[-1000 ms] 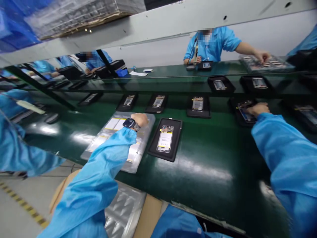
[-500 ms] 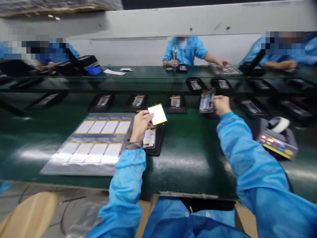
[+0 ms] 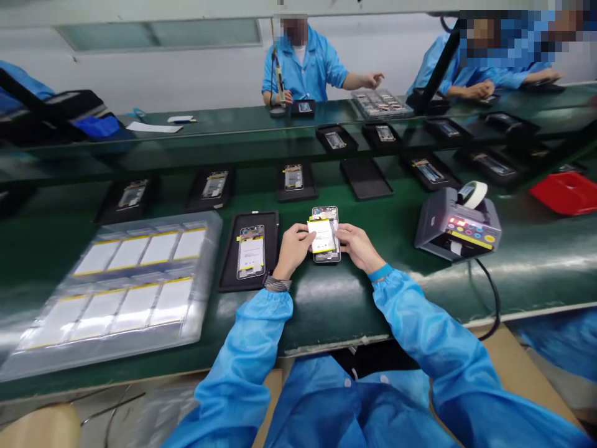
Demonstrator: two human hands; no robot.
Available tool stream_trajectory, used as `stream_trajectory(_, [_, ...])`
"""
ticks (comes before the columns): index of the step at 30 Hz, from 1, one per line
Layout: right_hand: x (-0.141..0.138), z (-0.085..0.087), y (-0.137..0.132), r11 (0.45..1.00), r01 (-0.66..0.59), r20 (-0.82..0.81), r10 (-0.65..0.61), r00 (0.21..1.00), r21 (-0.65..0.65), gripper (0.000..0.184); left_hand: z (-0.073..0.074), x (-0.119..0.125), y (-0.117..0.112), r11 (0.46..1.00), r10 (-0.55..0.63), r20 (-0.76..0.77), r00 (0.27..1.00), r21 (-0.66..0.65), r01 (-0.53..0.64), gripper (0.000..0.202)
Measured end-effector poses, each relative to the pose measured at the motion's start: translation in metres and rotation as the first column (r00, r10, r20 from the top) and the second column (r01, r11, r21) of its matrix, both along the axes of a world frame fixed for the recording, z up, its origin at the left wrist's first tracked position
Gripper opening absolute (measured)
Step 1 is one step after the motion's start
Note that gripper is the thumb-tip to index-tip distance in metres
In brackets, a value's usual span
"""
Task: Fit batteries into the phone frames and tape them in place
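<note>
My left hand (image 3: pixel 295 250) is closed on a white battery with yellow edges (image 3: pixel 323 238). The battery lies over an opened phone frame (image 3: pixel 332 256), slightly askew to it. My right hand (image 3: pixel 358 247) grips the phone frame by its right side. To the left, another phone frame with a white battery in it (image 3: pixel 250 252) rests in a black tray (image 3: pixel 228 274). A clear plastic tray (image 3: pixel 198 311) farther left holds several white batteries (image 3: pixel 158 247) in two rows.
A grey tape dispenser (image 3: pixel 436 224) with lit buttons stands at right, its black cable hanging over the bench edge. Several black trays with phone frames line the back, beside a bare black tray (image 3: pixel 367 178). A red bin (image 3: pixel 566 193) sits far right. Co-workers (image 3: pixel 303 68) sit opposite.
My right hand has brought the phone frame from the back row to in front of me. My left hand has moved the battery rightward onto that frame. The camera view has shifted.
</note>
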State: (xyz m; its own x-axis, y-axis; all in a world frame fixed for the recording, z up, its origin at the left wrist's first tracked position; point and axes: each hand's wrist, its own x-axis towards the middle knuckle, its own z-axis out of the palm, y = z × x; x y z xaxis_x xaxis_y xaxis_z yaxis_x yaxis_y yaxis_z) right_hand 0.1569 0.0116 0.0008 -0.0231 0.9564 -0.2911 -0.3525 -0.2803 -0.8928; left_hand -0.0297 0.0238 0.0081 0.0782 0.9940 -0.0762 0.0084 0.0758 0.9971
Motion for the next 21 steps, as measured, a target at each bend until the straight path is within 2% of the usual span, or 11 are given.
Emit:
stream_trajectory(5, [-0.001,-0.004,-0.002,1.0,0.006,-0.01,-0.006,1.0,0.004,0.034,0.002,0.002,-0.006,0.998,-0.066,0.004,0.998,-0.002,0.066,0.043])
stream_trajectory(9, [0.0,-0.004,-0.003,1.0,0.004,-0.029,-0.004,1.0,0.001,0.038,0.007,0.001,-0.007,0.997,-0.072,0.016,0.997,0.002,0.072,0.047])
stream_trajectory(17, [-0.002,-0.003,-0.008,1.0,0.009,-0.063,-0.009,0.998,-0.001,0.038,0.009,-0.005,-0.007,0.987,-0.16,-0.006,0.987,0.013,0.16,0.049])
stream_trajectory(19, [-0.004,-0.003,-0.01,1.0,0.002,-0.072,-0.002,0.997,0.006,0.039,0.006,-0.004,-0.008,0.99,-0.133,-0.036,0.99,0.032,0.134,0.046])
stream_trajectory(21, [-0.006,-0.003,-0.011,1.0,-0.005,-0.073,0.006,0.997,0.013,0.04,0.003,-0.001,-0.01,0.992,-0.047,-0.119,0.992,0.113,0.061,0.037])
